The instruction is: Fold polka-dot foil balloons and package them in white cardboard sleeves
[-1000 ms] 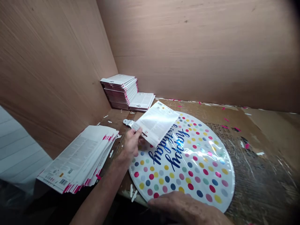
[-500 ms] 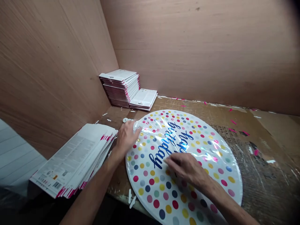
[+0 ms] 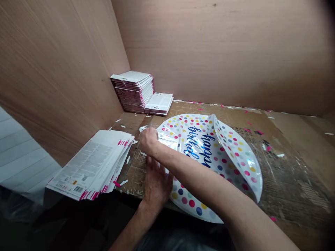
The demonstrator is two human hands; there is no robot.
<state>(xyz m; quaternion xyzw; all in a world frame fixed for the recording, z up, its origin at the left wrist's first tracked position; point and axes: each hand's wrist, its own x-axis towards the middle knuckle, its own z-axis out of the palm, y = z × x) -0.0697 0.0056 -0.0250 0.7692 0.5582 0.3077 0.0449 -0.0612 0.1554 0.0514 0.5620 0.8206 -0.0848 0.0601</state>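
Note:
A flat, round foil balloon [image 3: 191, 202] with coloured dots and blue "happy birthday" lettering lies on the work surface. Its right side is folded up and over toward the middle. My right hand [image 3: 149, 139] reaches across and is closed on the balloon's left edge, close to a small white tab; the fingertips are hidden. Below it, my left hand [image 3: 157, 183] lies with fingers stretched out along the balloon's near left edge. The right forearm crosses above it and covers part of the lettering.
A fan of white printed card sleeves [image 3: 89, 164] lies at the left edge. A tall stack of similar sleeves [image 3: 132, 92] stands in the back corner beside a lower stack [image 3: 159, 103]. Wooden panels [image 3: 214, 52] rise behind and left. White and pink scraps litter the cardboard-covered surface [image 3: 293, 146].
The balloon has gone from spread flat to folded on its right side. My right hand moved left to its edge; my left hand came down and nearer to me, below the right one.

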